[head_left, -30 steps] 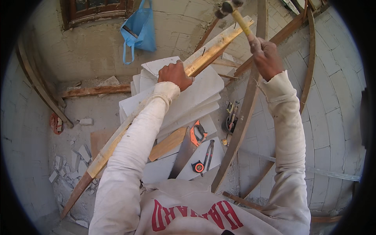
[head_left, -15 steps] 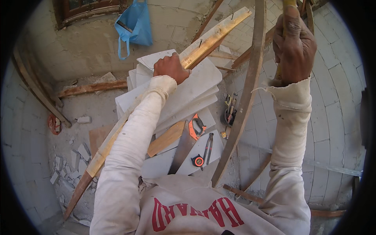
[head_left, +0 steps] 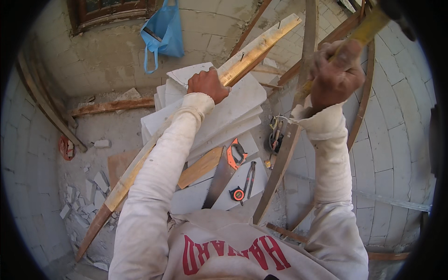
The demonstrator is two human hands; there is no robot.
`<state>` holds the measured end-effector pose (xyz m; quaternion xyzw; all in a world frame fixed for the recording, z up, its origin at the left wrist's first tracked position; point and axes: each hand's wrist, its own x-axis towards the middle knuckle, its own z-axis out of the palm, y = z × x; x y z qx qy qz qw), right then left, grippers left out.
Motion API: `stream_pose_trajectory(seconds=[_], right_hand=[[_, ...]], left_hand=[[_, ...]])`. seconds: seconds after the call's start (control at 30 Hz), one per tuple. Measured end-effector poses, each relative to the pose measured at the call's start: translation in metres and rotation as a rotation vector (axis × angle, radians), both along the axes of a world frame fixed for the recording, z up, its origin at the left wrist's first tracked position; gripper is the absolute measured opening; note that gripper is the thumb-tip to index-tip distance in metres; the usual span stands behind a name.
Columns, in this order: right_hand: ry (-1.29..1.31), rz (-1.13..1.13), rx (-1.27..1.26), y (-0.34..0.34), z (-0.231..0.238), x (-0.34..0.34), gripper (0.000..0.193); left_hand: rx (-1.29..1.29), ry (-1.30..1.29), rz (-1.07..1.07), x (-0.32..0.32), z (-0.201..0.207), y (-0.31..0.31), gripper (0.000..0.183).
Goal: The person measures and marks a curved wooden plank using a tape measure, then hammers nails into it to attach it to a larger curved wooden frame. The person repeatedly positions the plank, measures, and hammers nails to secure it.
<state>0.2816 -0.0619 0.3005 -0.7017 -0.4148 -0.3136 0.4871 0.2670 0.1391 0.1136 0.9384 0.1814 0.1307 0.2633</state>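
Timber [head_left: 261,45], laid over stacked pale blocks [head_left: 233,100]: we judge it stiff, fairly heavy, best held mid-length, away from the nails [head_left: 242,57], where the left hand [head_left: 208,85] clamps it. Hammer [head_left: 370,28]: raised, right hand [head_left: 337,74] wrapped round its handle. Nearby: saw [head_left: 219,182], tape measure [head_left: 237,194], pincers [head_left: 251,179]. Obstruction: slanting beam [head_left: 284,151], at right.

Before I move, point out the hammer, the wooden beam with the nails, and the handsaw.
Hammer [head_left: 368,29]: head view, on its yellow handle.
Wooden beam [head_left: 260,47]: head view, on its face between the two nails.
Handsaw [head_left: 220,181]: head view, on its blade.
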Motion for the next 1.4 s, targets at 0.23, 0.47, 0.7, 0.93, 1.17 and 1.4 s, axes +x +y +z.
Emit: stream_pose_trajectory(seconds=[0.23, 0.47, 0.7, 0.93, 1.17, 1.4], right_hand=[[0.258, -0.277, -0.603, -0.047, -0.058, -0.030, 0.045], [0.864, -0.299, -0.467, -0.142, -0.212, -0.143, 0.043], [1.209, -0.494, -0.400, -0.234, -0.338, -0.256, 0.050], [1.138, -0.278, -0.223, -0.216, -0.279, -0.220, 0.035], [1.090, -0.156, -0.159, -0.183, -0.236, -0.166, 0.037], [0.811, -0.151, -0.149, -0.135, -0.166, -0.094, 0.049]], left_hand=[[-0.011, 0.002, -0.023, 0.006, -0.002, -0.008, 0.090], [-0.094, -0.105, -0.110, 0.015, -0.004, -0.004, 0.090], [-0.471, -0.178, -0.180, 0.062, -0.043, 0.035, 0.080], [-1.039, 0.026, -0.202, 0.076, -0.016, 0.037, 0.076], [-1.145, -0.088, -0.210, 0.076, -0.024, 0.030, 0.085], [-1.120, -0.050, -0.293, 0.070, -0.022, 0.023, 0.089]])
